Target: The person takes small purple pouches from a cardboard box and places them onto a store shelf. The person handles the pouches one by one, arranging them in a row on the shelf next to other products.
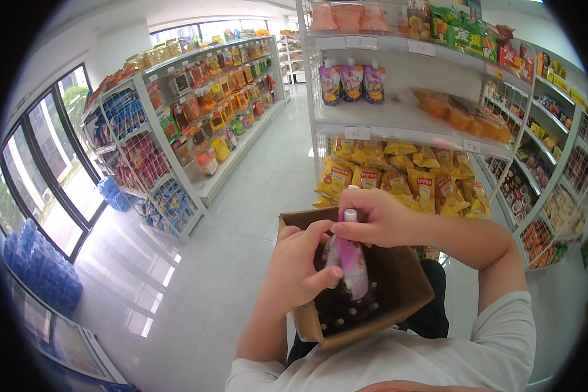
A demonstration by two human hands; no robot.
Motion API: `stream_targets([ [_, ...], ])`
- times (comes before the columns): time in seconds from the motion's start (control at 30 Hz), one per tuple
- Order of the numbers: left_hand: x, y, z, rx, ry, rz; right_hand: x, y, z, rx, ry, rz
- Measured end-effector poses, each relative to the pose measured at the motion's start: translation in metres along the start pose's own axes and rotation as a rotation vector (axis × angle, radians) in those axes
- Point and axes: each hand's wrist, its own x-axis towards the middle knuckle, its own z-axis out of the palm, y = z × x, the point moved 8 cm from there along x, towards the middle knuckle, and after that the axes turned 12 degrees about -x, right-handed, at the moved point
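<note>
Over an open cardboard box [411, 289] on my lap, both hands are close together around purple-and-pink spouted drink pouches [355, 269]. My right hand [379, 218] grips them near the top, where two white caps show by its fingers. My left hand [294, 264] is curled about the left side of the pouches, its thumb against the lower part. How many pouches are held is hidden by the fingers. Several white caps [353, 311] show in the dark inside of the box. Three similar pouches [351, 83] stand upright in a row on the shelf ahead.
A white shelf unit [402, 122] rises directly before me. Yellow snack bags [397, 176] fill its lower level, and packaged orange cups [463, 115] lie on the pouches' shelf. Left, beyond the tiled floor [225, 274], stands another snack rack [210, 103]. Blue-wrapped packs [41, 269] sit by the glass doors.
</note>
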Motion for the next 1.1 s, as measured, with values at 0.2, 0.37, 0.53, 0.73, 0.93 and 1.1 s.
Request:
stream_targets([
  [0.2,0.001,0.010,0.007,0.057,-0.084,-0.029,-0.018,-0.020,-0.008,0.062,0.008,-0.393],
  [0.37,0.000,0.003,0.007,0.011,-0.087,-0.173,-0.033,-0.027,-0.002,0.068,-0.172,-0.410],
  [0.53,-0.006,-0.004,-0.001,0.055,0.038,-0.167,-0.041,-0.015,-0.020,0.118,-0.148,-0.117],
  [0.73,-0.011,-0.025,-0.017,-0.100,0.197,-0.282,-0.036,0.011,-0.114,-0.346,0.215,-0.051],
  [0.93,-0.008,-0.009,-0.004,-0.067,0.089,-0.199,0.015,0.058,-0.201,-0.947,0.566,-0.046],
  [1.1,0.000,0.000,0.011,-0.033,0.026,-0.119,0.090,0.111,-0.247,-1.347,0.634,-0.026],
])
